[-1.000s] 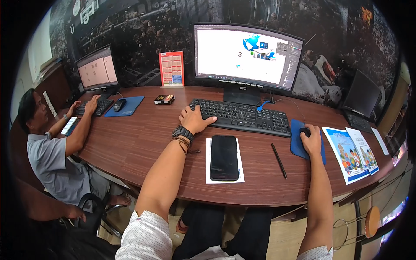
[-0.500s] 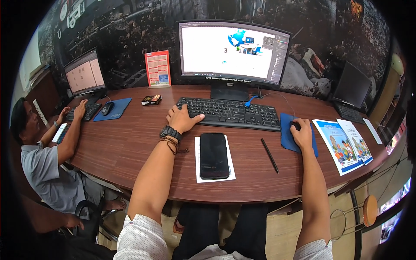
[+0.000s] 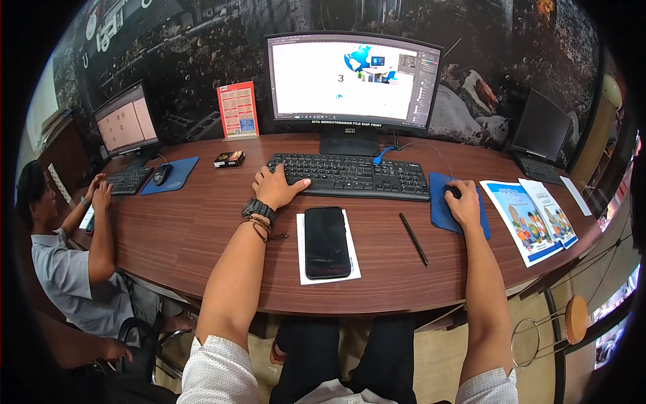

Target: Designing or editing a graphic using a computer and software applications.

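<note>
My left hand rests over the left end of a black keyboard, its fingers spread on the keys and the thumb stretched out to the right. Wrapped over a black computer mouse is my right hand, on a blue mouse pad. Behind the keyboard stands a wide curved monitor, showing a white page with a globe picture. A black phone lies on a white sheet of paper close in front of me. To its right lies a black pen.
At the left, a co-worker sits beside another monitor, keyboard and mouse. A red calendar card and a small dark box stand left of my keyboard. Printed booklets and a dark monitor are at the right.
The co-worker's hands have lifted from the keyboard and come together. My view has shifted slightly, so the desk things sit further left. My hands keep their places on keyboard and mouse.
</note>
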The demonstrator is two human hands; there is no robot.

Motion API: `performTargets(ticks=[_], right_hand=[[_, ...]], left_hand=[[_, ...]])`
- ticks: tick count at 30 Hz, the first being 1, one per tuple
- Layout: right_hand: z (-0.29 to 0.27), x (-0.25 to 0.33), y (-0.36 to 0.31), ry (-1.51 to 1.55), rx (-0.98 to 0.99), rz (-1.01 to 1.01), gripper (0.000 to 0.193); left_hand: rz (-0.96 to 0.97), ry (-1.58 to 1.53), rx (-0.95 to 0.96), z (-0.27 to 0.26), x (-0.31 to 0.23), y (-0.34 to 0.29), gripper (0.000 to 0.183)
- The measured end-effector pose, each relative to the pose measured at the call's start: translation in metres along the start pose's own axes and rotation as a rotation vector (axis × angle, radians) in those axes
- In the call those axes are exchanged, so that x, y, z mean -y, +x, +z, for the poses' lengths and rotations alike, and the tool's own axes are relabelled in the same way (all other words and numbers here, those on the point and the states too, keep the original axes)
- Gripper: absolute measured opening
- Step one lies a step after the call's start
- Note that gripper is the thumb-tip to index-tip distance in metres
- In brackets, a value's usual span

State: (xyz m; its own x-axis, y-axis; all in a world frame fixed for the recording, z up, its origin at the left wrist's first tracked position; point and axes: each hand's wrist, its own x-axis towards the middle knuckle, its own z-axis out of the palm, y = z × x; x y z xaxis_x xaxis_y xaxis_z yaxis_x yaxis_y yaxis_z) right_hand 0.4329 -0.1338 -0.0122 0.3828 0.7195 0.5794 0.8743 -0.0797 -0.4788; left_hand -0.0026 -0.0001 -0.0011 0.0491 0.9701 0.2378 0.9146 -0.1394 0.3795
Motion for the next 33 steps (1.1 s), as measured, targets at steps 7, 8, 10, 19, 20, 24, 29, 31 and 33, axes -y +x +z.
performTargets(ticks=[7,8,10,19,20,24,29,31,33], right_hand=[[-0.0021,0.0039,0.0002,-0.015,0.011,0.023,0.032],[-0.0022,0.0036,0.0002,-0.014,0.014,0.024,0.032],[-0.0018,0.0025,0.0,-0.017,0.012,0.019,0.032],[-0.0011,-0.0002,0.0018,-0.006,0.021,0.026,0.032],[-0.0004,0.0002,0.002,-0.004,0.027,0.027,0.032],[-0.0006,0.0026,0.0018,-0.003,0.03,0.027,0.033],[-0.002,0.0015,0.0019,0.007,0.019,0.019,0.033],[-0.0013,0.0002,0.0016,0.016,0.02,-0.002,0.032],[0.0003,-0.0007,0.0014,0.027,0.02,-0.021,0.032]], left_hand=[[-0.003,0.004,0.01,-0.0004,-0.0007,0.0001,0.102],[-0.003,0.005,0.01,-0.0006,-0.0009,0.0002,0.102],[-0.008,0.004,0.017,-0.0012,-0.0013,0.0001,0.102],[-0.004,-0.003,0.015,-0.0014,-0.0021,0.0003,0.102],[-0.007,-0.001,0.014,-0.0015,-0.001,0.0003,0.102],[-0.001,-0.002,0.013,-0.0003,0.0,0.0003,0.102],[-0.009,-0.007,0.023,-0.004,-0.0031,-0.0008,0.1],[-0.012,0.004,0.027,-0.0031,-0.0024,-0.0004,0.1],[-0.019,0.009,0.033,-0.0029,-0.0017,0.0001,0.102]])
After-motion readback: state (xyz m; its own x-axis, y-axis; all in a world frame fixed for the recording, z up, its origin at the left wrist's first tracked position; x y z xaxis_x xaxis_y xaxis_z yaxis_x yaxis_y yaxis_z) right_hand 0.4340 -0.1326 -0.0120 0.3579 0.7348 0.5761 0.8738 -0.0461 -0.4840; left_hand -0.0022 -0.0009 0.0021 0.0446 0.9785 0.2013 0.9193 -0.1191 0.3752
